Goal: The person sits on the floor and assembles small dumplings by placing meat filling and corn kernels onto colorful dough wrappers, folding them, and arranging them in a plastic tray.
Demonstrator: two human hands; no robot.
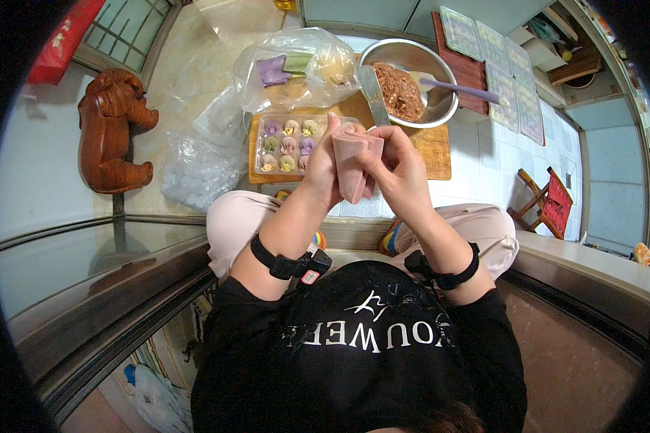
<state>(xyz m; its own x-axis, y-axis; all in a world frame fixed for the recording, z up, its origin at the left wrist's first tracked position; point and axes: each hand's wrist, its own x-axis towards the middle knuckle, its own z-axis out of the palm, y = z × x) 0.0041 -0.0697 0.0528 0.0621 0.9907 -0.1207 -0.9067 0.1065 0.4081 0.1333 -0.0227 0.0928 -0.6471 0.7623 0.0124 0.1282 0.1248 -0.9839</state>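
My left hand [320, 165] supports a folded stack of pink dough wrappers [352, 162] along its left side, thumb pointing up. My right hand [406, 162] pinches the same stack from the right, with the thumb on its near face. Just behind my left hand, a clear plastic tray [259, 154] holds rows of small wontons [287, 145] in purple, green, pink and yellow. My hands cover its right part. A flat metal spreader [375, 97] leans against the steel bowl [448, 103], which contains brown minced filling [395, 89] and a purple-handled spatula [455, 87].
A clear plastic bag [249, 70] with purple and green wrappers lies on the wooden board [439, 157]. More filled clear trays [501, 81] stand at the back right. At left are a carved wooden animal figure [111, 135] and another plastic bag [200, 173]. A folding stool [555, 203] stands right.
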